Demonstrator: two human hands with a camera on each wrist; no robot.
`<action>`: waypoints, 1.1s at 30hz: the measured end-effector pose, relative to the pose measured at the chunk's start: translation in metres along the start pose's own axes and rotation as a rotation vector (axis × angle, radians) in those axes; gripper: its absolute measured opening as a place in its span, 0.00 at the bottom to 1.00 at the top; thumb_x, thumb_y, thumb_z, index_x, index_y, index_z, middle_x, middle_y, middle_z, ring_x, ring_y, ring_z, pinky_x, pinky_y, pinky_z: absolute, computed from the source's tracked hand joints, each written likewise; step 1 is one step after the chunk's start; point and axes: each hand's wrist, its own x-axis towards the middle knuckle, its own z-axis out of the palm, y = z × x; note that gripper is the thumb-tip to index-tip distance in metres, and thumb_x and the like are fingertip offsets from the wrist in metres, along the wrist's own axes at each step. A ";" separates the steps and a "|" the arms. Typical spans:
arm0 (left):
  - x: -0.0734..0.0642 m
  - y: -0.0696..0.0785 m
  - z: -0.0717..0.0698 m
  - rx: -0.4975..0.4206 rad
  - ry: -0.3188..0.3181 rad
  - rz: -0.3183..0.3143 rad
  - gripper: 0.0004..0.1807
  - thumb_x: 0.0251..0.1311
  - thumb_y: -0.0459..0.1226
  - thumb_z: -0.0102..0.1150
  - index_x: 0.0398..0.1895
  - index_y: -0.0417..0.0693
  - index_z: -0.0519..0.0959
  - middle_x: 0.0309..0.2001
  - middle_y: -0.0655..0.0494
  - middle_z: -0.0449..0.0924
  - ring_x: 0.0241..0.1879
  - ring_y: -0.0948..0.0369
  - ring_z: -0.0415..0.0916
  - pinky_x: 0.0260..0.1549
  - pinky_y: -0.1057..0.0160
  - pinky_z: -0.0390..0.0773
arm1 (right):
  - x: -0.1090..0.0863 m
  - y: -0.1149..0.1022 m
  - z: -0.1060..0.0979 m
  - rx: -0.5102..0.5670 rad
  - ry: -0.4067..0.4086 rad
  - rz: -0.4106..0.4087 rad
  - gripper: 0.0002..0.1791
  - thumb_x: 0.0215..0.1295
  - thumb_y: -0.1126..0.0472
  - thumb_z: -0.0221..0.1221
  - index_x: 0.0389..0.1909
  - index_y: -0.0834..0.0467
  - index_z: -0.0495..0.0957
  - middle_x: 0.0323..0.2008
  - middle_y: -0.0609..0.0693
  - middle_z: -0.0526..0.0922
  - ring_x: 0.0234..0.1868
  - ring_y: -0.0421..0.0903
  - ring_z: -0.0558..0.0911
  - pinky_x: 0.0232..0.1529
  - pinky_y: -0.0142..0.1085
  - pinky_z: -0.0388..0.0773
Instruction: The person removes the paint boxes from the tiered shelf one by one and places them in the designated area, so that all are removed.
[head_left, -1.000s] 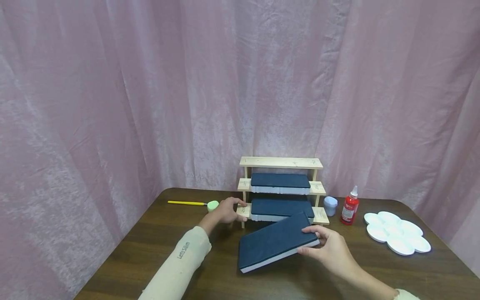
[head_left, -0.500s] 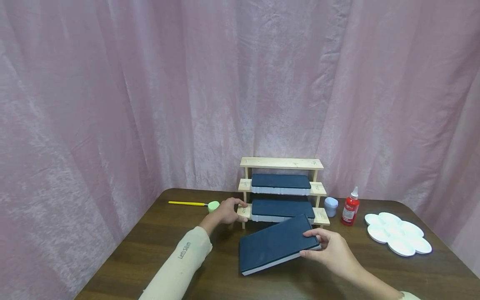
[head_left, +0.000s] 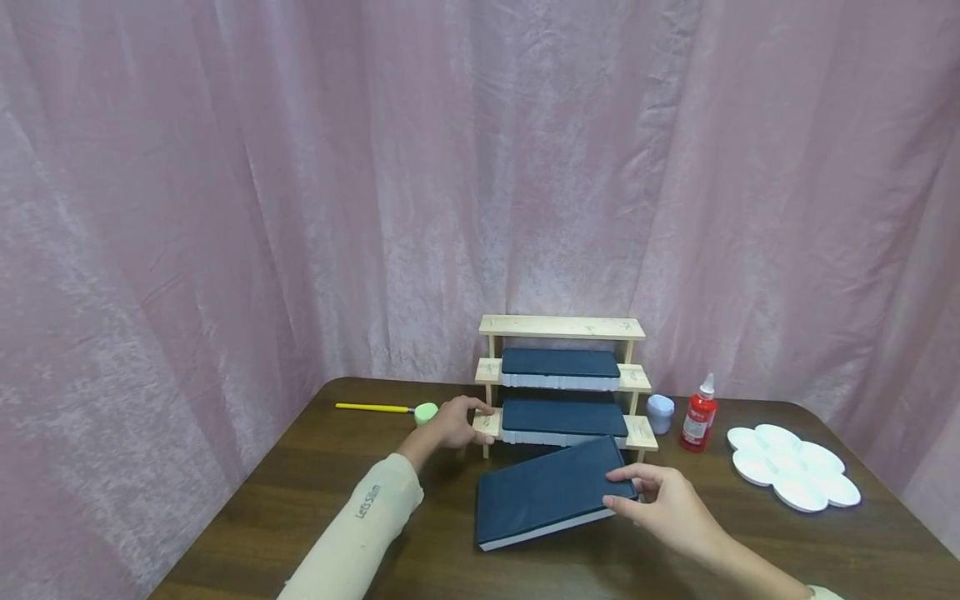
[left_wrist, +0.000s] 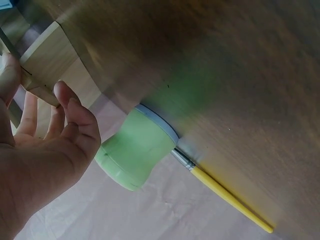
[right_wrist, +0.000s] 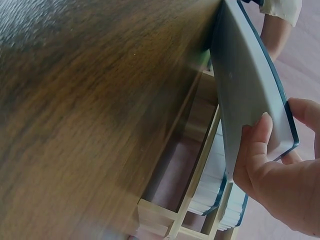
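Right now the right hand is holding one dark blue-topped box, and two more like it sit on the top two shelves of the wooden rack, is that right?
Not the shelves: the head view shows one box on the middle shelf and one on the lowest shelf of the wooden rack. The right hand does hold a third box.

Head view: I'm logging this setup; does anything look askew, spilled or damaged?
Only the flat, white rectangular box with a dark blue top looks askew: the right hand holds it tilted and turned, while two similar boxes lie straight on the pale wooden tiered rack. No spill or damage shows.
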 end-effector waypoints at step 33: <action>0.000 -0.002 0.001 -0.016 0.008 0.021 0.26 0.49 0.39 0.78 0.54 0.50 0.82 0.62 0.42 0.74 0.60 0.42 0.70 0.58 0.44 0.70 | -0.005 0.017 -0.003 0.118 -0.189 0.086 0.23 0.56 0.61 0.72 0.50 0.68 0.81 0.34 0.55 0.82 0.27 0.47 0.81 0.24 0.42 0.82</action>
